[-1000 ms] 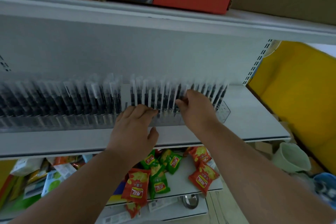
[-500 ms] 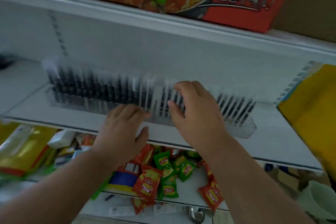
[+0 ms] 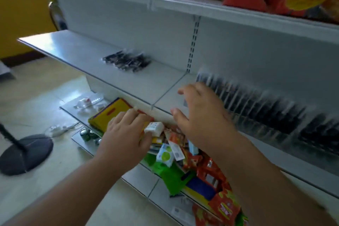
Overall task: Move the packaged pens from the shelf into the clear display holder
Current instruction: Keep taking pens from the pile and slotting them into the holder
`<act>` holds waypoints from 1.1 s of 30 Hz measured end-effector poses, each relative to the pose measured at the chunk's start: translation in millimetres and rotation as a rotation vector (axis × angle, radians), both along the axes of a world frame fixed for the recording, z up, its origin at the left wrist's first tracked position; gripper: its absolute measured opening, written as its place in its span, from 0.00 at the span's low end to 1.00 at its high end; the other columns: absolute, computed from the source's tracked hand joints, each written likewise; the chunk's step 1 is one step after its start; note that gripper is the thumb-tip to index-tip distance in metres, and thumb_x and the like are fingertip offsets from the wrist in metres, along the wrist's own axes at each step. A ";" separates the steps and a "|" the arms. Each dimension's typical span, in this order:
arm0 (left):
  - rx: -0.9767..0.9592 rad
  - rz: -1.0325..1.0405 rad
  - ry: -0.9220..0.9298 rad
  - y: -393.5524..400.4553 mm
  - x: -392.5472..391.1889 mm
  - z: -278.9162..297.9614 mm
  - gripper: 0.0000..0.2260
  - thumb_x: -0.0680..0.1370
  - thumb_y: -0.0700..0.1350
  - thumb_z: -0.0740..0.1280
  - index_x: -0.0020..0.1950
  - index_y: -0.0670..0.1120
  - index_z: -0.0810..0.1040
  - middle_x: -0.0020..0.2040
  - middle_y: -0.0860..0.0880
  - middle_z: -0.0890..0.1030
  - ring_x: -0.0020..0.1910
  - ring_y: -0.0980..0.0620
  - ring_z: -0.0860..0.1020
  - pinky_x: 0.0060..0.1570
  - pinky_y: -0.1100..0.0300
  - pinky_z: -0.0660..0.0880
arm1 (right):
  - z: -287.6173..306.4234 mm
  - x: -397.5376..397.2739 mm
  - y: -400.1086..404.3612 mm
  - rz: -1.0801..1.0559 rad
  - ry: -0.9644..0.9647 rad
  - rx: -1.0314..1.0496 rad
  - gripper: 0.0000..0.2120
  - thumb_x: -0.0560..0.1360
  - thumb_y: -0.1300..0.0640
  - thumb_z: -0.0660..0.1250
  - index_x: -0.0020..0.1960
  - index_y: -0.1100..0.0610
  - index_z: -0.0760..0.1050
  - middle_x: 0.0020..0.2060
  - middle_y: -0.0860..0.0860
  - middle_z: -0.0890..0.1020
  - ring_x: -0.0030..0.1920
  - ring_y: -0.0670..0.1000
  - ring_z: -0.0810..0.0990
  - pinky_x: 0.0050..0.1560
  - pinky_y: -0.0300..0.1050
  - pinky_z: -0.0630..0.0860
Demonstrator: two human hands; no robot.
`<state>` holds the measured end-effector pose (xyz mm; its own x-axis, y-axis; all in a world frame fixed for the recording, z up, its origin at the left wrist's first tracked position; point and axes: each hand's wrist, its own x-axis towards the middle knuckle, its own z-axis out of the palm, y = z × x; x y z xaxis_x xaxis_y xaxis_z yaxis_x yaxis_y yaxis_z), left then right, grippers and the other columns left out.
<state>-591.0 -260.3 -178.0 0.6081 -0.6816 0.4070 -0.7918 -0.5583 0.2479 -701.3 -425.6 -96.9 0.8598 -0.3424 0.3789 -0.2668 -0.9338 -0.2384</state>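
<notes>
Swinging leftward since half a second earlier, both hands were seen lifted off the clear display holder (image 3: 260,115), left hand (image 3: 126,134) loosely curled, right hand (image 3: 200,113) spread, both empty, while a pile of packaged pens (image 3: 126,60) lay on the shelf (image 3: 77,49), well apart.

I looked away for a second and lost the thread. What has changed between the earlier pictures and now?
The view has swung left, bringing a loose pile of packaged pens on the shelf into sight. The right hand has let go of the pens in the clear display holder and reaches left, open. The left hand has come off the holder, empty. The holder's row of pens stays in place.
</notes>
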 end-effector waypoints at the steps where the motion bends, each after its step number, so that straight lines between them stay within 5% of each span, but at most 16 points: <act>1: 0.011 0.012 0.008 16.7 16.6 -3.1 0.18 0.74 0.56 0.59 0.58 0.50 0.78 0.52 0.49 0.78 0.53 0.43 0.77 0.54 0.47 0.74 | -1.0 17.2 13.2 0.000 -0.001 0.003 0.20 0.77 0.45 0.64 0.66 0.53 0.70 0.59 0.51 0.73 0.60 0.53 0.72 0.59 0.52 0.72; 11: 0.110 0.070 0.098 124.2 164.3 1.1 0.19 0.75 0.58 0.56 0.60 0.52 0.77 0.54 0.52 0.77 0.55 0.46 0.76 0.57 0.46 0.73 | 5.1 165.6 104.9 -0.021 -0.004 0.079 0.18 0.78 0.44 0.63 0.64 0.51 0.71 0.59 0.50 0.73 0.57 0.51 0.72 0.56 0.50 0.72; 19: 0.085 0.024 0.102 78.6 250.0 -4.0 0.21 0.76 0.59 0.54 0.60 0.51 0.78 0.53 0.51 0.78 0.53 0.46 0.76 0.53 0.49 0.73 | -1.1 257.3 72.4 -0.061 0.052 0.065 0.19 0.78 0.43 0.62 0.65 0.50 0.69 0.61 0.49 0.71 0.60 0.51 0.70 0.60 0.50 0.70; 33: 0.069 -0.133 0.237 14.2 430.4 -7.9 0.15 0.78 0.56 0.62 0.63 0.54 0.75 0.55 0.55 0.76 0.60 0.50 0.73 0.60 0.53 0.71 | -17.8 399.9 42.5 -0.196 0.012 0.133 0.18 0.76 0.46 0.66 0.62 0.52 0.72 0.56 0.49 0.75 0.55 0.50 0.74 0.54 0.48 0.74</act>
<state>-160.6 -246.1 -186.0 0.5837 -0.7833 0.2138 -0.7838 -0.4749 0.4001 -301.4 -383.2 -114.7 0.7760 -0.5497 0.3093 -0.4439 -0.8243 -0.3514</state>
